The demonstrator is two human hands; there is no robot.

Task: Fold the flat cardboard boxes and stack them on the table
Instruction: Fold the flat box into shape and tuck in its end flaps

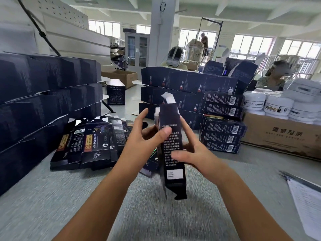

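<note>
Black box (173, 164) upright over table (52, 206), top flap open, pinched thumb-to-fingers by left hand (144, 143) and right hand (196, 153). Flat boxes (90, 145) spread left of them; folded stack (222, 126) crowds right.

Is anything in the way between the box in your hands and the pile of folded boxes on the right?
Nothing visible blocks it. The left hand and the right hand hold the box upright, and the pile of folded boxes sits just beyond the right hand, with only bare table between.
</note>
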